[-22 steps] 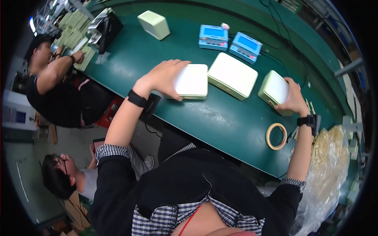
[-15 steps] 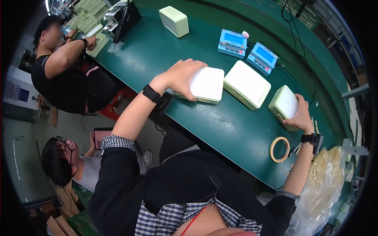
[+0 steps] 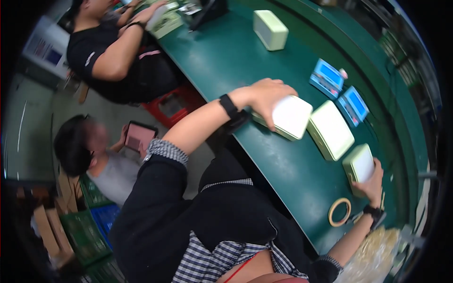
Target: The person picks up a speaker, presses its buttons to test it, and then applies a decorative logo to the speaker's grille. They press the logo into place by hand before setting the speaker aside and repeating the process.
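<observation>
My left hand (image 3: pixel 270 98) is wrapped round a rounded pale green box with a white top face (image 3: pixel 291 118), which rests on the green table. Right beside it, an untouched middle box (image 3: pixel 331 133) of the same pale green lies on the table. My right hand (image 3: pixel 373 183) grips a third pale green box with a white face (image 3: pixel 362 166) by its near end, thumb on one side and fingers on the other. Both wrists wear black bands.
Two blue devices with screens (image 3: pixel 327 78) stand behind the boxes. Another pale green box (image 3: pixel 270 30) is farther along the table. A tape roll (image 3: pixel 339 212) and a clear plastic bag (image 3: pixel 373 254) lie near my right arm. Two people are at the left, one holding a tablet (image 3: pixel 140 137).
The whole view has turned, so the table and boxes appear farther right and lower. Both hands keep their hold on their boxes. The co-worker in black has shifted their arms.
</observation>
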A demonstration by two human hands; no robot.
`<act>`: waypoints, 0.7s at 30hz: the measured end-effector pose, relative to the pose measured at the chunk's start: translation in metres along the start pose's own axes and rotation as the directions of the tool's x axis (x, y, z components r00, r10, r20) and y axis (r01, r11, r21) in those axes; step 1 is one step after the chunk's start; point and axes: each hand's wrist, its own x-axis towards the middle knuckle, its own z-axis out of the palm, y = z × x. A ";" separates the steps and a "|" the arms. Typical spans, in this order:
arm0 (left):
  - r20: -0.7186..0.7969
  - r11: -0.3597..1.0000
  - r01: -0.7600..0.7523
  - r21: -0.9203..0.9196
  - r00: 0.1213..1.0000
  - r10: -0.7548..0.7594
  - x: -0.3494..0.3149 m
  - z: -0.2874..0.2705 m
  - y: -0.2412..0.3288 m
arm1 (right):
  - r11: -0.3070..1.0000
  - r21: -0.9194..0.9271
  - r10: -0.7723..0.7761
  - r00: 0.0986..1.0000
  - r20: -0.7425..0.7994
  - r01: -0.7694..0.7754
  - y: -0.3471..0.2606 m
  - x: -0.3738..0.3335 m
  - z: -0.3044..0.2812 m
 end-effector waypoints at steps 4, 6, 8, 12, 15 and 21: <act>0.027 0.999 0.028 -0.024 0.999 -0.027 -0.006 -0.001 0.004 | 0.999 0.049 0.004 1.000 0.021 -0.005 -0.015 -0.008 0.003; 0.003 1.000 -0.003 -0.029 1.000 0.003 -0.010 0.002 0.001 | 0.998 0.020 -0.056 0.997 0.052 0.055 -0.024 -0.009 0.008; 0.002 0.999 0.015 -0.031 1.000 -0.015 -0.011 0.002 0.001 | 0.996 0.009 -0.093 0.993 0.070 0.093 -0.032 -0.010 0.009; 0.004 0.999 0.019 -0.045 1.000 -0.019 -0.011 0.003 0.002 | 0.996 0.031 -0.087 0.990 0.110 0.085 -0.039 -0.014 0.008; -0.009 0.999 0.029 -0.021 1.000 -0.029 -0.011 0.003 0.000 | 0.993 0.084 -0.093 0.991 0.095 0.085 -0.036 -0.013 0.010; -0.041 0.999 0.016 -0.049 0.999 -0.018 -0.010 0.008 -0.003 | 0.990 0.112 -0.093 0.991 0.100 0.082 -0.035 -0.013 0.010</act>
